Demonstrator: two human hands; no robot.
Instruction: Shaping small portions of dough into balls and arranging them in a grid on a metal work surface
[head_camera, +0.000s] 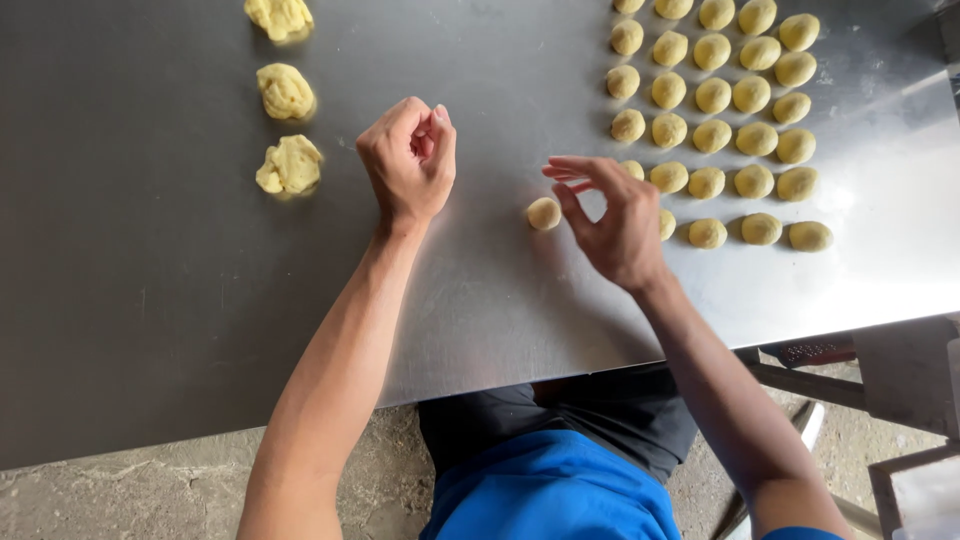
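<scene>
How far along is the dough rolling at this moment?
Done: rows of rolled balls sit at the table's right. In hand: the right hand is open beside a single ball left of the rows; the left hand is curled, contents unseen. Left: three rough lumps at upper left.

We are seeing through one head-worn camera, looking steeply down from above the near edge of the steel table (480, 320); it is sitting close, taking in both forearms, the tabletop and a strip of concrete floor (150, 490) below
</scene>
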